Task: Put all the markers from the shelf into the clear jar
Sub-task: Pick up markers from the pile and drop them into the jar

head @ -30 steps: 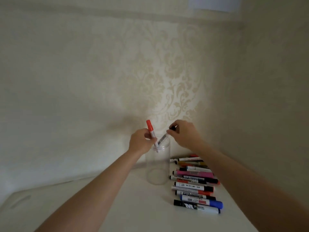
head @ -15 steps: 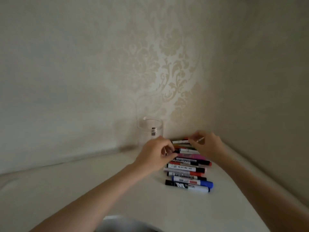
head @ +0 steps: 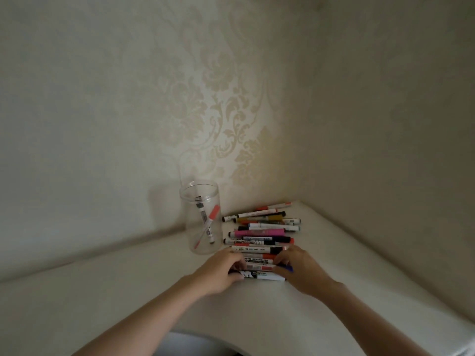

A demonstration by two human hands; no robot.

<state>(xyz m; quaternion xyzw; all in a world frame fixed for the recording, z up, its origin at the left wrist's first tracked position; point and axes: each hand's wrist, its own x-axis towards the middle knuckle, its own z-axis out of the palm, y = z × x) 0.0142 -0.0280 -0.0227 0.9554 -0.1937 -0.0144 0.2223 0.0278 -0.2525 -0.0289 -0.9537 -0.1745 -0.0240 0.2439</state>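
- Head view: a clear cylindrical plastic jar (head: 201, 217) is seen upright on the pale cream shelf (head: 347, 265), beyond the left hand (head: 223, 269) and a little to its left.
- Two markers are held in the jar, leaning crosswise: a slim white marker with a red cap (head: 208, 222) and a slim white marker with a black cap (head: 203, 215).
- A row of assorted markers (head: 262, 236) is laid on the shelf just right of the jar, running back from both hands toward the wallpapered corner (head: 288, 176).
- The nearest one, a white marker with a black cap and large black print (head: 259, 275), lies between the two hands.
- The left hand's curled fingers are set on its capped end; the right hand (head: 299, 268) is curled over the other end, beside a blue marker cap (head: 289, 268).
- Whether either hand is actually gripping cannot be told.
- Both bare forearms are stretched forward from the lower frame edge.
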